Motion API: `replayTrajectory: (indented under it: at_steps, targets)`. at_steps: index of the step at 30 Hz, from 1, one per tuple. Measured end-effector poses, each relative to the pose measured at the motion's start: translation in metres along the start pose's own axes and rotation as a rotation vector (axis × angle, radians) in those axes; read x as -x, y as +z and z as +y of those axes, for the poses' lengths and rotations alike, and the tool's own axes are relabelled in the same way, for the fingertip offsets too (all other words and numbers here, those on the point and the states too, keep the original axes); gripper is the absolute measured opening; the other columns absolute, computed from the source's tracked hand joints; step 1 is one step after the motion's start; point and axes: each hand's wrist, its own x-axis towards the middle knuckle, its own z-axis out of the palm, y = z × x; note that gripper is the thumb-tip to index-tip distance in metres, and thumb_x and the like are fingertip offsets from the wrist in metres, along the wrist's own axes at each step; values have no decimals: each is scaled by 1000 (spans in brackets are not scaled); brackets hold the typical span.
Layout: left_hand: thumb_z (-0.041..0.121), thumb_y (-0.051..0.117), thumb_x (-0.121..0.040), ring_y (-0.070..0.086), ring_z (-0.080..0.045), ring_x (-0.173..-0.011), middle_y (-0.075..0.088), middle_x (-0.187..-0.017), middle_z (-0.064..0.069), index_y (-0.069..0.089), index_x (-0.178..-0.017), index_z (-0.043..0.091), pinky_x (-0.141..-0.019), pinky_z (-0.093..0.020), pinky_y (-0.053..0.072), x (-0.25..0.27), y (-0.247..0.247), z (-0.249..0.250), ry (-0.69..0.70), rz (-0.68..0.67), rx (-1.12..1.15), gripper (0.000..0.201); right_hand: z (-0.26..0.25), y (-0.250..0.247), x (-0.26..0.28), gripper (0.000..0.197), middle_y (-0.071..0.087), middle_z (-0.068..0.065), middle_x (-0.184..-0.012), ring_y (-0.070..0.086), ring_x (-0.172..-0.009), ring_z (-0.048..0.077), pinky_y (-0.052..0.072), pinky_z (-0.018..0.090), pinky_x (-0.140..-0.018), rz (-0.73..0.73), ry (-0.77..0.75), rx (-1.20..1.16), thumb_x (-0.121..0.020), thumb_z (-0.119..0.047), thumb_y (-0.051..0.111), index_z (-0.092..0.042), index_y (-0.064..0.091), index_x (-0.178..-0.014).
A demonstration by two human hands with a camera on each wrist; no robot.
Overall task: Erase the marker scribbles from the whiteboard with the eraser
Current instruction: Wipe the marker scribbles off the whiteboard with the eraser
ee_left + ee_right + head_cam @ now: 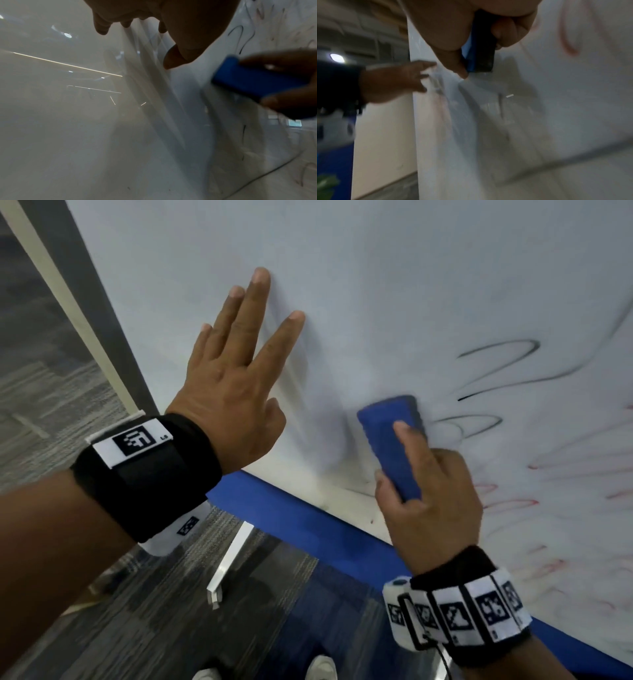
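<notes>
The whiteboard (376, 285) fills most of the head view. Black scribbles (500, 361) and faint red scribbles (513, 501) cover its right side. My right hand (435, 494) grips a blue eraser (390, 440) and holds its dark felt side (485, 54) against the board, just left of the black marks. My left hand (236, 378) lies flat on the bare left part of the board with its fingers straight and spread. In the left wrist view the eraser (254, 78) shows at the right, with black scribbles (240, 37) above it.
A blue strip (308, 518) runs along the board's lower edge. Below it are grey carpet (137, 628), a white stand leg (226, 563) and the tips of two white shoes (322, 667). A beige frame (72, 302) borders the board on the left.
</notes>
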Motion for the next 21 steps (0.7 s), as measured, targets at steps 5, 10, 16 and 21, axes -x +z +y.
replayTrajectory:
  at_steps: [5, 10, 16, 21]
  targets:
    - [14, 57, -76, 3, -44, -154, 2, -164, -29, 18, -159, 15, -115, -67, 24, 1, 3, -3, 7, 11, -30, 92, 24, 36, 59, 91, 55, 6, -88, 55, -70, 26, 46, 33, -50, -334, 170, -9, -75, -22, 80, -50, 27, -144]
    - [16, 55, -78, 3, -45, -153, 1, -163, -31, 17, -160, 14, -117, -66, 22, 0, 3, -2, 5, -3, -41, 90, 49, 51, 109, 105, 51, 0, -89, 57, -74, 22, 50, 34, -55, -724, 203, 87, -82, -25, 73, -66, -4, -141]
    - [13, 58, -78, 8, -49, -152, 9, -160, -37, 26, -157, 6, -124, -53, 15, 0, 5, 1, 10, 61, -31, 85, 12, 65, 58, 77, 52, 4, -89, 53, -66, 21, 46, 32, -47, -250, 113, -71, -78, -23, 76, -42, 37, -143]
    - [14, 58, -78, 6, -48, -152, 7, -161, -35, 23, -158, 7, -119, -62, 19, -1, 3, 0, 13, 31, -32, 87, 43, 80, 111, 82, 49, 1, -109, 54, -95, 21, 51, 33, -74, -858, 149, 137, -97, -26, 53, -56, -9, -142]
